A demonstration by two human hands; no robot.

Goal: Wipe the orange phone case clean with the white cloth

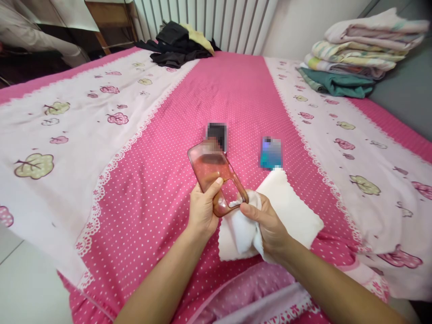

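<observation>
— While your left hand [202,209] is clamped on the phone case [216,173], thumb pressed across its upper face and fingers beneath, the case is held up off the bedspread [162,162], in the middle of the bed and near you.

— Your right hand [268,225] is closed on a bunched fold of the white cloth [293,211], with the fingertips touching the case's near right corner. The rest of that cloth lies on the bed to the right.

— Look at the long axis: the case runs from far left to near right, so its near end points at your right hand. Your left hand grips it closer to the middle; your right meets only that end.

— Counting now: one case, one cloth, your two hands, and nobody else's in view.

— Two small things lie flat beyond the case, both blurred. You have a dark object [216,134] just behind the case's far end, and a blue-green object [271,153] to its right, touching or just beside the cloth's far corner.

— Farther off, one heap of dark clothes [177,45] lies far and left of centre, and one stack of folded blankets [357,49] lies far right.
</observation>
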